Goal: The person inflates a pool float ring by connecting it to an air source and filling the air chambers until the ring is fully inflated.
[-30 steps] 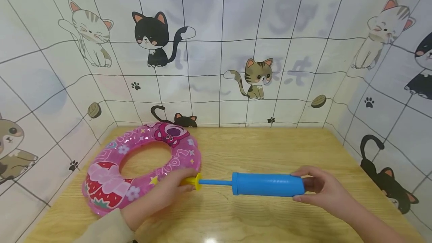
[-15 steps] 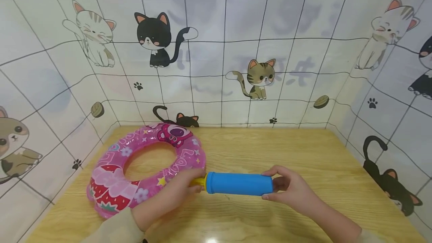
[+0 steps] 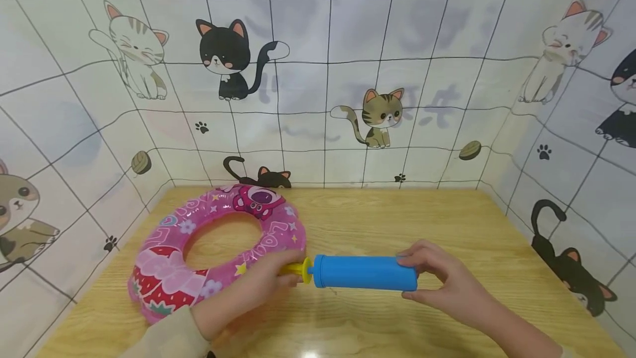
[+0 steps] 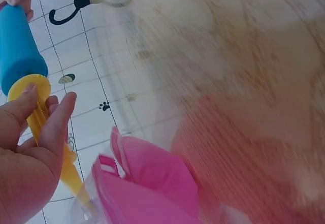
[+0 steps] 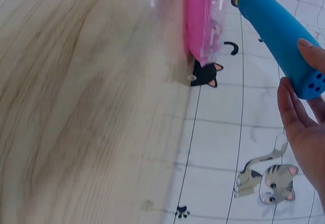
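Observation:
A blue hand pump lies level between both hands, above the table. My left hand pinches its yellow nozzle piece behind the round flange. In the left wrist view the tapered yellow tip runs down to a clear part at the edge of the pink swim ring; whether it sits inside a valve is hard to tell. My right hand grips the far end of the blue barrel with thumb and fingers, as the right wrist view also shows. A short bit of blue rod shows between flange and barrel.
The swim ring, inflated and printed with strawberries and a bear, lies on the left half of the wooden table. Walls of white cloth with a grid and cartoon cats enclose the back and both sides.
My right hand has pushed the barrel left over the long rod until it met the flange, then drawn it slightly right again. My left hand keeps its hold on the yellow piece.

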`<state>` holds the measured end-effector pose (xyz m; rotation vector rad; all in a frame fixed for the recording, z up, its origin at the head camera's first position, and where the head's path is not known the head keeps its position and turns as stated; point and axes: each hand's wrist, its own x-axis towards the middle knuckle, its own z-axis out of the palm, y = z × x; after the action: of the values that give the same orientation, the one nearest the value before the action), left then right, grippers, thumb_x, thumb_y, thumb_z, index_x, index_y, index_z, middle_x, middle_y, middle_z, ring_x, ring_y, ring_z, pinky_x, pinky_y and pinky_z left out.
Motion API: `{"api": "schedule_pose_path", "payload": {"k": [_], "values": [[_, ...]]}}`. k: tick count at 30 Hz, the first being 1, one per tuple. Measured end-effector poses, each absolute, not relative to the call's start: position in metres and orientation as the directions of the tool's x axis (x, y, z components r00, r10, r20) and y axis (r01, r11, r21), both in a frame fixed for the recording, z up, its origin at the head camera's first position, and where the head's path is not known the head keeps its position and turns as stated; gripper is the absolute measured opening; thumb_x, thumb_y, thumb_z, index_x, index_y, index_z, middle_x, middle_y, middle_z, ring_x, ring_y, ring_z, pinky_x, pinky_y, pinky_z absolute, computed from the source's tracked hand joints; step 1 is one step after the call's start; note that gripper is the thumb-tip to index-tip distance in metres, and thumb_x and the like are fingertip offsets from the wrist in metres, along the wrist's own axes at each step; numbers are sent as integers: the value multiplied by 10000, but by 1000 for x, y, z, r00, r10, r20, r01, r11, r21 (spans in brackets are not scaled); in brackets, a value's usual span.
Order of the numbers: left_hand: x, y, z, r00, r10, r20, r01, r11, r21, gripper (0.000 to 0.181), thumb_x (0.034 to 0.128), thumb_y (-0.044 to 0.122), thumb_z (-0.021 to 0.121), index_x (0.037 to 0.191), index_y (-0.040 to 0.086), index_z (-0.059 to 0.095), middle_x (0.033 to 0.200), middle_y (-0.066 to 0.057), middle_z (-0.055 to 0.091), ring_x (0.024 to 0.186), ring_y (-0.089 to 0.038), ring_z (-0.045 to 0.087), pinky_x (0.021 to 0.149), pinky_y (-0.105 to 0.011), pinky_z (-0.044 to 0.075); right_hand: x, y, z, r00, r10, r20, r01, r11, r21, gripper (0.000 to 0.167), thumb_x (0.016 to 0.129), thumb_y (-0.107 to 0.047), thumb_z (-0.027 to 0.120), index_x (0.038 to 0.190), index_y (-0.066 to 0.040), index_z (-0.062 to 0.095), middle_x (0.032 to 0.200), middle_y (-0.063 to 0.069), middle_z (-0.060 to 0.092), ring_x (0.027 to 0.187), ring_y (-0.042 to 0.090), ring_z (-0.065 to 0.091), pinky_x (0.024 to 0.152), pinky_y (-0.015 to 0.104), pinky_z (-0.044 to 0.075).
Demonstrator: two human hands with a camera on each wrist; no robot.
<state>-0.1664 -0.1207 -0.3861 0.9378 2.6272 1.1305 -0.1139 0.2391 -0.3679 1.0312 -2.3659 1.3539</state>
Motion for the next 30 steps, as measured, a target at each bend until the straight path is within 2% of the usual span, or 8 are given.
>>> {"api": "schedule_pose_path", "payload": {"k": [7,13,16,19,23,28,30], "values": [[-168,-130,-384,-820,570,59,430,545,720,299,912,89,680,1207,121,647,981,104,625,891,-136,574,845,-287,520,-107,272,-366,-716,-456,529,-692,367,-622,626,659,121,827,1199,-111,611,1231,18,548,1093,83,557,801,213,529],[-172,-143,-386,-828,560,28,412,575,707,383,916,126,683,1294,129,621,1114,77,645,1014,-157,587,931,-392,504,-99,295,-368,-735,-415,536,-675,378,-634,643,649,185,798,1220,-41,607,1214,35,558,1045,77,576,785,187,524],[-173,-151,-386,-835,550,16,398,584,707,376,913,130,687,1284,139,626,1110,90,638,1022,-163,580,935,-413,500,-97,304,-365,-727,-417,546,-682,338,-649,652,653,229,766,1238,4,591,1228,60,557,1053,88,578,779,195,527],[-174,-155,-387,-835,550,19,389,566,727,337,910,117,689,1241,155,644,1066,112,632,992,-152,575,924,-382,504,-95,311,-360,-725,-422,544,-682,332,-652,665,651,261,742,1255,48,563,1241,65,549,1057,90,575,787,192,523],[-172,-152,-387,-834,551,29,379,534,756,287,912,118,685,1194,168,659,1014,114,629,946,-155,569,890,-324,505,-90,314,-355,-774,-400,490,-628,387,-675,637,685,225,744,1263,41,550,1213,6,554,978,102,618,762,216,544],[-168,-146,-389,-837,545,45,378,516,769,290,902,78,689,1188,116,663,1004,71,626,925,-177,570,831,-264,526,-94,298,-361,-850,-354,390,-513,394,-763,534,778,131,733,1264,-16,568,1190,-81,576,877,161,659,727,252,561],[-167,-143,-389,-838,543,57,381,507,773,301,900,48,681,1198,81,654,1034,40,626,939,-190,571,832,-276,536,-98,288,-364,-866,-347,361,-482,381,-789,501,798,90,739,1256,-31,577,1179,-110,582,860,179,662,727,259,562]]}}
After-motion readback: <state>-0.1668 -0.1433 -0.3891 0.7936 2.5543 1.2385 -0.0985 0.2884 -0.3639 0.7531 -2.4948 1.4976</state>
